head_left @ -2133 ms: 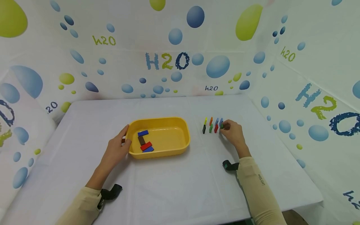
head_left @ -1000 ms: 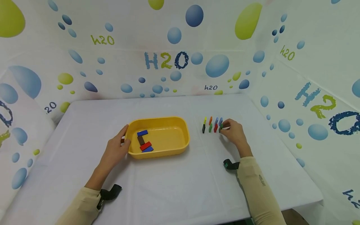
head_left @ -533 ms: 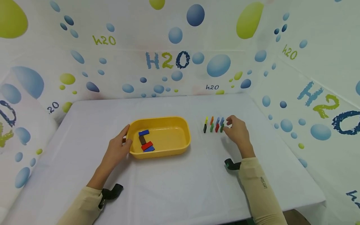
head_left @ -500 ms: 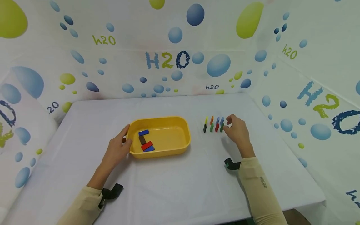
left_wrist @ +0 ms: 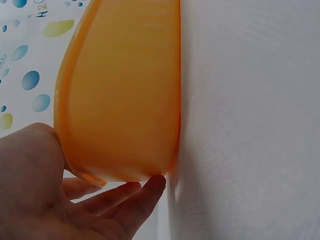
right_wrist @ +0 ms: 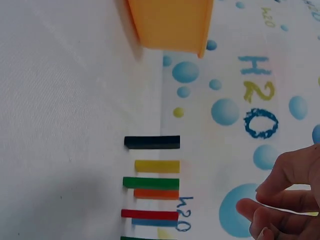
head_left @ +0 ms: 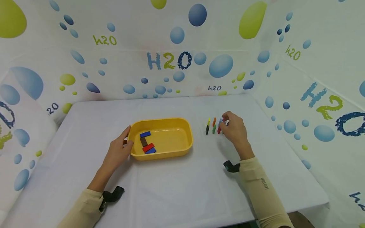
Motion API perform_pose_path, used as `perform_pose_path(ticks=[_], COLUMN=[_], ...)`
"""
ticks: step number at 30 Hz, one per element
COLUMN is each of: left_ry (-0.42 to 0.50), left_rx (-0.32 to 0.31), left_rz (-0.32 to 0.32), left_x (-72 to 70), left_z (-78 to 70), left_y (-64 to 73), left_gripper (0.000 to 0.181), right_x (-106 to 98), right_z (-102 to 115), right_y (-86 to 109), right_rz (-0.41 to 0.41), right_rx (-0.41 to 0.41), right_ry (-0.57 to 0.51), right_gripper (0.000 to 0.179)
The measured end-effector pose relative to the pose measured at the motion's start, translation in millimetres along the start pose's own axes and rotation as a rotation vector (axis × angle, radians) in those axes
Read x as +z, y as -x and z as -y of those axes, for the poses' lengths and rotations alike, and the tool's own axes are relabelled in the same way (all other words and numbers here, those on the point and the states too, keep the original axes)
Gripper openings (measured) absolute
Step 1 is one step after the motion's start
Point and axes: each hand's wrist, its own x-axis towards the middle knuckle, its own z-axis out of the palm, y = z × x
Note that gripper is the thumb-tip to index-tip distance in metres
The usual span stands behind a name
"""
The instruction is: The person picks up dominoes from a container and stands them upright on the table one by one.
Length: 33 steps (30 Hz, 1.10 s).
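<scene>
My left hand [head_left: 119, 152] grips the left end of a yellow plastic tray [head_left: 162, 156], its fingers against the outer end wall in the left wrist view. My right hand [head_left: 236, 130] hovers over the right end of two rows of small upright domino tiles. Thumb and fingers are bent with a gap between them, holding nothing. The front row has a black tile [head_left: 207, 129], a green tile [head_left: 214, 129] and a red tile [head_left: 219, 130]. Behind them stand a yellow tile [head_left: 208, 121], an orange tile [head_left: 214, 122] and a light blue tile [right_wrist: 155, 222]. The hand covers much of the rightmost pair.
Inside the tray lie two blue tiles, one of them a blue tile [head_left: 145, 134] near the back, plus a brown tile [head_left: 144, 142] and a red tile [head_left: 148, 147]. A white cloth [head_left: 176, 190] covers the table, with printed curtains [head_left: 128, 76] behind and beside it.
My right hand has let go of the dark green tile, which stays standing at the row's right end. It drew back right, then moved up and left over the tiles. The left hand stays put.
</scene>
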Motion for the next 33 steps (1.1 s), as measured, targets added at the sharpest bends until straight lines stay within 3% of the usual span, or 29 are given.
perform_pose_path(ticks=[10,27,33], left_ry=[0.012,0.007,0.018], left_rx=[-0.006,-0.010,-0.006], left_rz=[0.002,0.007,0.011], left_x=[0.5,1.3,-0.2], left_z=[0.2,1.7,1.0], left_y=[-0.6,-2.7,-2.0], left_gripper=[0.065,0.066,0.066], right_x=[4,25,42], right_z=[30,60,75], right_y=[-2.6,-4.4,-0.2], right_rz=[0.011,0.023,0.094], right_rx=[-0.113,-0.212,-0.270], right_ry=[-0.012,-0.034,-0.037], right_gripper=[0.023,0.017,0.018])
